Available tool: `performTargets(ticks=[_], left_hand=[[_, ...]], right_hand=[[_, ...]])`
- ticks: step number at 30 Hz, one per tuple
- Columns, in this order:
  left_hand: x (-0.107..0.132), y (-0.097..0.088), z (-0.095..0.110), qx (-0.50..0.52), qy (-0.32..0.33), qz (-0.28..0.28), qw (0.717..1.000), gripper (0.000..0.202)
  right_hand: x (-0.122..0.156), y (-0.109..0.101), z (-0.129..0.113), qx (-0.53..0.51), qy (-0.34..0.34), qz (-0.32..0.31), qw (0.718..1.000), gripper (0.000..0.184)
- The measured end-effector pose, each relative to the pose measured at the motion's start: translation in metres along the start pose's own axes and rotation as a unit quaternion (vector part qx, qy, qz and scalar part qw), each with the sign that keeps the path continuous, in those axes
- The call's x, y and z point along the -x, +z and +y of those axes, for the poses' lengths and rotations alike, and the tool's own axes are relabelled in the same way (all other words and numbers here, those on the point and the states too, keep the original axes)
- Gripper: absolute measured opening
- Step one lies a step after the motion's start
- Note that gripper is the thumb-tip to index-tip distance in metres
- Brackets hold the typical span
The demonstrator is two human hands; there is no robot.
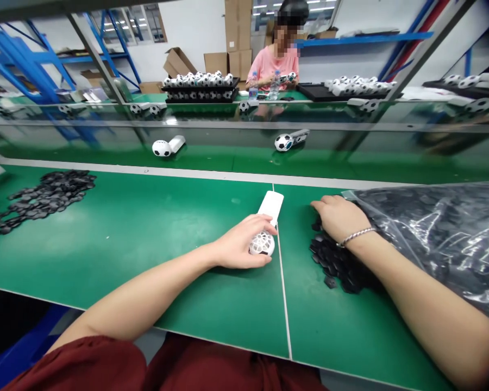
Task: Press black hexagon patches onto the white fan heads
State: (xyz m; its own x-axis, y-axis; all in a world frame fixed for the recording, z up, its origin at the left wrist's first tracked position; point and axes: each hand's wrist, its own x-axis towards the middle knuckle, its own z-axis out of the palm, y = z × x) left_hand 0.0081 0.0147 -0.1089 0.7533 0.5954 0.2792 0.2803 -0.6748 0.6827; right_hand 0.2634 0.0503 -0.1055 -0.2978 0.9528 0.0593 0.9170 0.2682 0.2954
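My left hand (pixel 244 241) is wrapped round the ball-shaped head of a white plastic football-shaped housing (pixel 262 244). Its flat white handle (pixel 272 205) points away from me on the green table. The head shows an open lattice, with one dark patch near its lower edge. My right hand (pixel 342 217), with a braided bracelet at the wrist, reaches down over the far end of a pile of small black plastic pieces (pixel 344 263). Its fingers are bent towards the pieces, and their tips are partly hidden, so whether a piece is between them does not show.
A clear bag of black pieces (pixel 444 233) lies at the right. Another black heap (pixel 51 193) is at the left. Beyond a pale ledge (pixel 167 172), football-headed units (pixel 162 147) lie on a green belt. A person in pink (pixel 274 62) sits opposite near loaded trays (pixel 199 95).
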Motion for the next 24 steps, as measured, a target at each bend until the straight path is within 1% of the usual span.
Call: performTargets(ticks=[2,4,6,7,9,11,14,16,18,21,24], left_hand=[[0.001,0.0,0.002,-0.008,-0.041,0.022,0.999,0.056],[0.002,0.0,0.003,-0.01,-0.115,0.05,0.992,0.067],[0.003,-0.001,0.004,0.009,-0.172,0.057,0.983,0.067],[0.003,-0.003,0.003,0.021,-0.181,0.053,0.982,0.064],[0.004,-0.006,0.002,0.041,-0.177,0.039,0.983,0.059],[0.003,-0.01,0.001,0.049,-0.159,0.022,0.986,0.057],[0.003,-0.016,0.0,0.063,-0.132,-0.021,0.989,0.056],[0.003,-0.018,0.0,0.069,-0.126,-0.038,0.989,0.056],[0.003,-0.018,0.0,0.067,-0.128,-0.04,0.989,0.056],[0.004,-0.014,0.001,0.06,-0.136,-0.029,0.988,0.056],[0.003,-0.008,0.003,0.063,-0.144,0.002,0.988,0.055]], right_hand=[[0.002,-0.006,-0.001,-0.067,0.004,0.022,0.998,0.028],[0.005,-0.015,-0.006,-0.165,0.006,0.047,0.985,0.023],[0.009,-0.026,-0.014,-0.258,-0.006,0.067,0.964,0.017],[0.011,-0.031,-0.019,-0.293,-0.02,0.077,0.953,0.014],[0.017,-0.039,-0.03,-0.347,-0.058,0.1,0.931,0.011],[0.021,-0.043,-0.038,-0.398,-0.092,0.106,0.907,0.01],[0.026,-0.045,-0.048,-0.477,-0.122,0.069,0.868,0.009],[0.027,-0.045,-0.051,-0.508,-0.142,0.039,0.848,0.008],[0.027,-0.044,-0.053,-0.517,-0.161,0.021,0.841,0.007],[0.025,-0.04,-0.055,-0.518,-0.18,0.001,0.836,0.006],[0.024,-0.037,-0.057,-0.523,-0.183,-0.006,0.832,0.006]])
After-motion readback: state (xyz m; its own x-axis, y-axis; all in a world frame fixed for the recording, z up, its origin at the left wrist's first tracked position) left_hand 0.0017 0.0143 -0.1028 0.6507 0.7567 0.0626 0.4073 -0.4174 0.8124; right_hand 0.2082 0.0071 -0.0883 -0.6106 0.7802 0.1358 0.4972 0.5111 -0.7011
